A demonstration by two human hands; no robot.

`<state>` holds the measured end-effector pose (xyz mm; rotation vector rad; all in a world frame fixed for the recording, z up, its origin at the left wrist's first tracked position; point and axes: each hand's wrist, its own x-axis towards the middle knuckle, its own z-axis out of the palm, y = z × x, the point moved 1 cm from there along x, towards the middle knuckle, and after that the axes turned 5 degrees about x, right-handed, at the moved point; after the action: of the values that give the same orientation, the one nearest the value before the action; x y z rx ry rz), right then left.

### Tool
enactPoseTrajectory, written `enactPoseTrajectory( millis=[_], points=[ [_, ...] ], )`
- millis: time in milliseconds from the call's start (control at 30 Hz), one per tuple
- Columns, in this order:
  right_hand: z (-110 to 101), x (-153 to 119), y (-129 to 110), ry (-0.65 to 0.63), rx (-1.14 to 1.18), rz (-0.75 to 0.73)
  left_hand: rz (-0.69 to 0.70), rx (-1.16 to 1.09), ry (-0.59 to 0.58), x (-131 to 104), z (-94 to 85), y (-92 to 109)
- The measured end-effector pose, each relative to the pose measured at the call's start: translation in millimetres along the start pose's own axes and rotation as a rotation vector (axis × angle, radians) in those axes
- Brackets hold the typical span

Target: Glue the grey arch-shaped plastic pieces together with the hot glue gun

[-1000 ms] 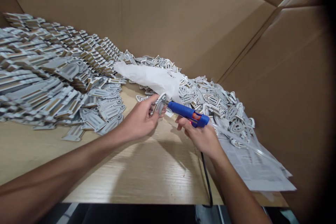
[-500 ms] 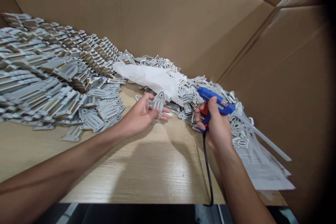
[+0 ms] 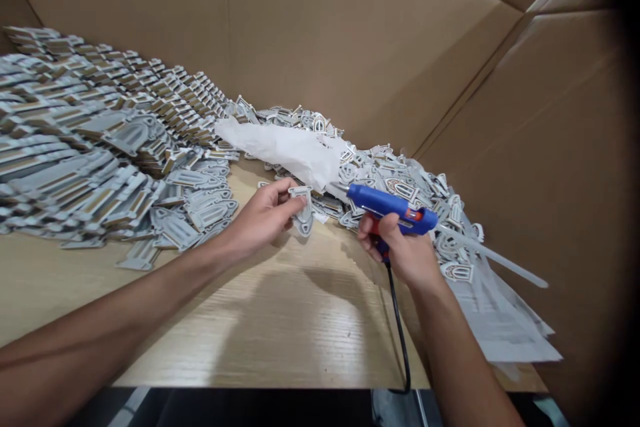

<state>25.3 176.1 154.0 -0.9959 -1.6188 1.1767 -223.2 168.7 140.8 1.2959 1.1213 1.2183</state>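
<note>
Between its thumb and fingers, my left hand (image 3: pixel 273 213) pinches a small grey arch-shaped piece (image 3: pixel 302 210), its pointed end facing down toward the table. My right hand (image 3: pixel 400 243) is wrapped round the handle of a blue glue gun (image 3: pixel 383 201). The gun's nozzle points left, a short gap away from the grey piece. A clear glue stick (image 3: pixel 500 259) sticks out of the gun's back end, and a black cord (image 3: pixel 397 320) hangs from the handle over the table's front edge.
Stacked grey pieces (image 3: pixel 75 147) fill the left side of the wooden table (image 3: pixel 280 340). Loose pieces (image 3: pixel 420 173) are heaped along the cardboard wall (image 3: pixel 320 33) at the back. White paper (image 3: pixel 295 153) lies on the heap, and more sheets (image 3: pixel 500 327) lie at the right.
The piece in my left hand has turned from point up to point down. My right hand has brought the glue gun left and slightly down, with the nozzle nearer the piece.
</note>
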Motion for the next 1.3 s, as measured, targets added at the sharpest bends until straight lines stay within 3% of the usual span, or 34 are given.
enactPoseTrajectory(
  millis=[100, 300, 833, 1300],
  points=[
    [-3.0, -2.3, 4.6, -0.082, -0.144, 0.050, -0.014, -0.017, -0.050, -2.5, 4.0, 1.4],
    [-5.6, -3.2, 9.8, -0.102, -0.322, 0.116, 0.004, -0.044, -0.124, -5.3, 7.4, 4.7],
    [-0.4, -0.4, 9.8, -0.099, -0.383, 0.145, 0.026, -0.041, -0.162, -6.5, 8.2, 8.7],
    [4.7, -1.4, 5.4, -0.062, -0.462, 0.178, 0.021, -0.020, -0.129, -5.9, 8.9, 6.2]
  ],
)
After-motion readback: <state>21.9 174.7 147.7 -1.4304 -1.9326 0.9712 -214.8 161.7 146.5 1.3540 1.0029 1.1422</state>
